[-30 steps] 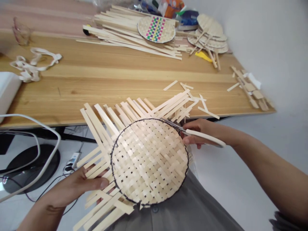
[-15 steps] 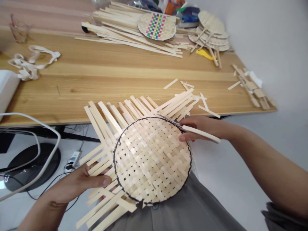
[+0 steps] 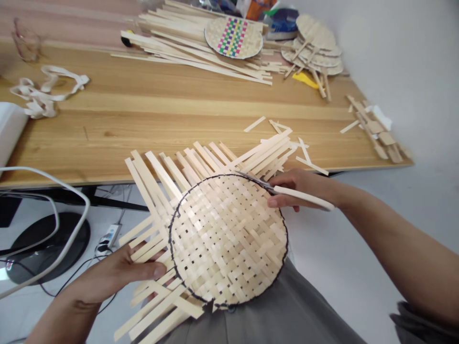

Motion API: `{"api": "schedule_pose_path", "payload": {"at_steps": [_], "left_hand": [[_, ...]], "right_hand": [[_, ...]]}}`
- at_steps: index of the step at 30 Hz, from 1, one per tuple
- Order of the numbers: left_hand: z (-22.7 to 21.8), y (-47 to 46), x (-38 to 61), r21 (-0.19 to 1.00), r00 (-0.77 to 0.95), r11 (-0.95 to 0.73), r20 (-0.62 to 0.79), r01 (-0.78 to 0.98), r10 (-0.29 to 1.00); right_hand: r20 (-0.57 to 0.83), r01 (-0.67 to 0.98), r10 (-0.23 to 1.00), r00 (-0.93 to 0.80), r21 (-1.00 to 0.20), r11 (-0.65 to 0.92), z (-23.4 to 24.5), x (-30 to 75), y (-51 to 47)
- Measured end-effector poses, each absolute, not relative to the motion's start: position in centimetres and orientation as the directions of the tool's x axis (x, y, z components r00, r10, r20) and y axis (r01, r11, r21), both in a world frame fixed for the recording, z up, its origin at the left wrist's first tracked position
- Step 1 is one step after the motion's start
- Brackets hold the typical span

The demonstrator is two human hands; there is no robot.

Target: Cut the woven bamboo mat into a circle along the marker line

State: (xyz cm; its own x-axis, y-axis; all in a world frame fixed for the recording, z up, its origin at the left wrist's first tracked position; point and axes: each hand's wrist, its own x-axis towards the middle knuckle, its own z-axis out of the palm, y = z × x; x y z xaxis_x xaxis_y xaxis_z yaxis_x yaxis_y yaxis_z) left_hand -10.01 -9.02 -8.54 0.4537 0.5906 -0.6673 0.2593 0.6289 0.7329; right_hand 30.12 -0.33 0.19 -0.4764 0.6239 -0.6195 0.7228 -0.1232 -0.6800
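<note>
A round woven bamboo mat, marked with a black drawn circle, has long loose strip ends sticking out past the line on most sides. My left hand grips its lower left strips, with the fingers partly under them. At the upper right edge, my right hand is shut on a pair of white-handled scissors. Their metal blades lie along the black line among the strips. The far side of the blades is hidden by the weave.
Behind the mat is a wooden table edge with cut strip pieces. Farther back lie a bundle of strips, a coloured-check woven disc, stacked round fans and white ribbon. A white cable curves at lower left.
The mat has shifted slightly up and to the right, and the table view has moved a little. The scissors stay at the upper right edge, with the handle turned slightly.
</note>
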Motion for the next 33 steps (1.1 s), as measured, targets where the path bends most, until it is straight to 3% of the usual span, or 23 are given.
{"api": "schedule_pose_path", "payload": {"at_steps": [14,22,30,33], "left_hand": [[-7.7,-8.2,-9.1,0.729,0.459,0.629,-0.671,0.269,0.582],[-6.9,-7.8,-8.7,0.749,0.515,0.601,-0.644,0.277,0.565],[-7.2,-7.3,-9.0,0.758,0.551,0.585,-0.631,0.288,0.546],[-7.1,-7.0,-9.0,0.758,0.578,0.581,-0.626,0.295,0.523]], "right_hand": [[-0.638,0.760,0.691,-0.341,-0.620,-0.197,0.8,29.4,-0.9],[-0.680,0.778,0.661,-0.316,-0.585,-0.230,1.0,29.4,-1.2],[-0.632,0.730,0.622,-0.463,-0.670,-0.137,1.5,29.9,-0.1],[-0.630,0.757,0.609,-0.482,-0.649,-0.072,1.7,30.0,0.3]]}}
